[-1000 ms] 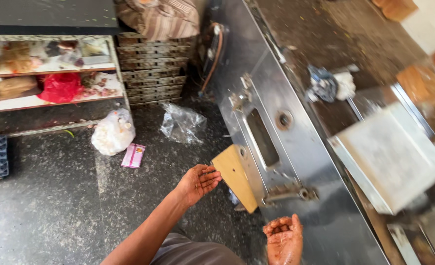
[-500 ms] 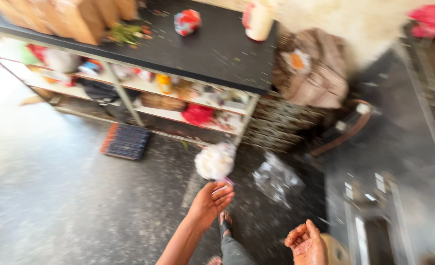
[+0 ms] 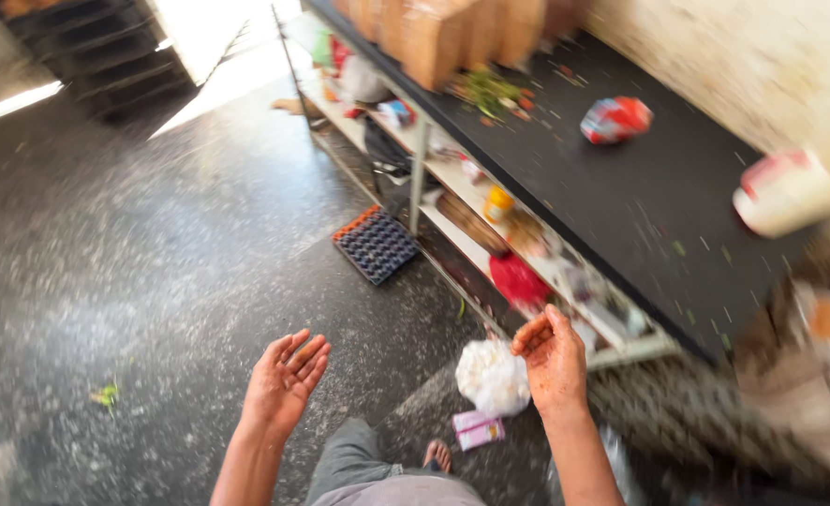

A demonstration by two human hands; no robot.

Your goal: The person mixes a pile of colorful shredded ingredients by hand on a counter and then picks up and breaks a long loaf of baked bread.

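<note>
My left hand is held out over the speckled dark floor, palm up, fingers spread, holding nothing. My right hand hovers palm up with its fingers loosely curled and stained reddish, and it holds nothing either. Just below and left of the right hand a white knotted plastic bag lies on the floor beside a small pink packet. My foot in a sandal and grey trousers show at the bottom.
A black-topped shelf table runs along the right wall, carrying cardboard boxes, a red packet and a white container. Its lower shelves hold mixed goods. A dark egg tray lies on the floor by the shelf.
The view has swung left, away from the steel machine and toward the shelf table and open floor. Both hands stay empty and raised, the right one now over the white bag.
</note>
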